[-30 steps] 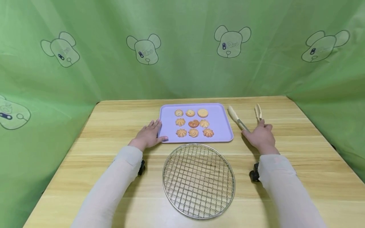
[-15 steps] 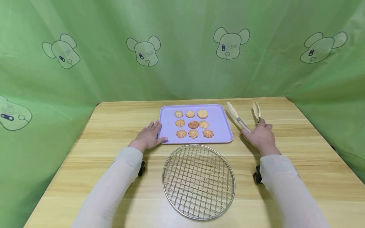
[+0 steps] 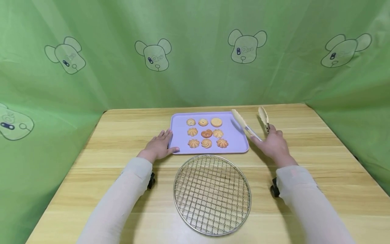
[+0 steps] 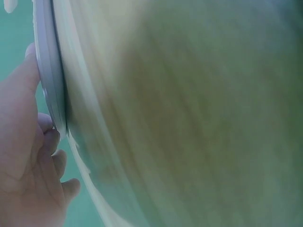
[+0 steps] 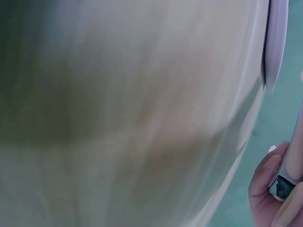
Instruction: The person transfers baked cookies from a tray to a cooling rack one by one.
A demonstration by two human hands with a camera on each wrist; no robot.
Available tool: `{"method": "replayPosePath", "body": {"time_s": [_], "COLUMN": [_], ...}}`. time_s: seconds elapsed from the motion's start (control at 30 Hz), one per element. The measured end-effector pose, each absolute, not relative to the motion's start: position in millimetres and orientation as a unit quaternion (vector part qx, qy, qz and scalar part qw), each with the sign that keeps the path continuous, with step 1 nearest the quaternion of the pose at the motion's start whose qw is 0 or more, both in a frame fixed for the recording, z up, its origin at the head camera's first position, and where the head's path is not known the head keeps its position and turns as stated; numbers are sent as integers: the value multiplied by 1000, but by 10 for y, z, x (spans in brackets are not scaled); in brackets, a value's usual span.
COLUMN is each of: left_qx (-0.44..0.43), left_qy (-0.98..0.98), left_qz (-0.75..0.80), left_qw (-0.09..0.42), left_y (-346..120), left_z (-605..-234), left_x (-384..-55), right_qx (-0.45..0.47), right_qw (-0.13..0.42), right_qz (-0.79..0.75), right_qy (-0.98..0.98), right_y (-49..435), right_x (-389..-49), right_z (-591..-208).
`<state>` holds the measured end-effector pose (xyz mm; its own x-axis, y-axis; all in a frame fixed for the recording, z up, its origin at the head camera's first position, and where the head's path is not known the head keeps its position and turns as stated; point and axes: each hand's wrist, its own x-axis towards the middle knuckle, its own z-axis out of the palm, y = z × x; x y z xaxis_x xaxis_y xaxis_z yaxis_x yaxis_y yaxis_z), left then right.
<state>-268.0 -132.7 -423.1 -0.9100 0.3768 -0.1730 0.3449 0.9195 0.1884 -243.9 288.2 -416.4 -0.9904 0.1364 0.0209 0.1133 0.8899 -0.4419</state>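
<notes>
My left hand (image 3: pixel 157 145) lies at the left edge of a purple tray (image 3: pixel 179 118), fingers extended along the rim and thumb over its front corner. Several cookies (image 3: pixel 206 133) in different shapes sit in rows on the tray. To the right, my right hand (image 3: pixel 275 145) grips a pair of tongs (image 3: pixel 240 120) by the metal arms. Their cream scalloped tips are spread wide, the left one overlapping the tray's back right corner in the head view. The right wrist view catches the metal end of the tongs (image 5: pixel 283 187) within curled fingers.
A round wire cooling rack (image 3: pixel 212 195) lies on the wooden table (image 3: pixel 103 189) in front of the tray. Green cloth (image 3: pixel 198 84) with printed bear heads hangs behind the table and along both sides.
My right hand has lifted the tongs and swung them left, bringing one tip over the tray's right side. The left hand, tray and cookies have stayed put.
</notes>
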Motion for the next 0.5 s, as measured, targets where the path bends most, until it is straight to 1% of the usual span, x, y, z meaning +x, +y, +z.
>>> {"method": "replayPosePath", "body": {"time_s": [0.5], "left_qx": [187], "left_qy": [973], "left_qz": [81], "left_qw": [105], "left_y": [-1346], "left_z": [-4266], "left_x": [-2701], "right_qx": [-17], "right_qw": [23], "right_qz": [215], "right_qy": [-976], "right_y": [2667], "right_x": [-2428], "right_z": [-4082]}}
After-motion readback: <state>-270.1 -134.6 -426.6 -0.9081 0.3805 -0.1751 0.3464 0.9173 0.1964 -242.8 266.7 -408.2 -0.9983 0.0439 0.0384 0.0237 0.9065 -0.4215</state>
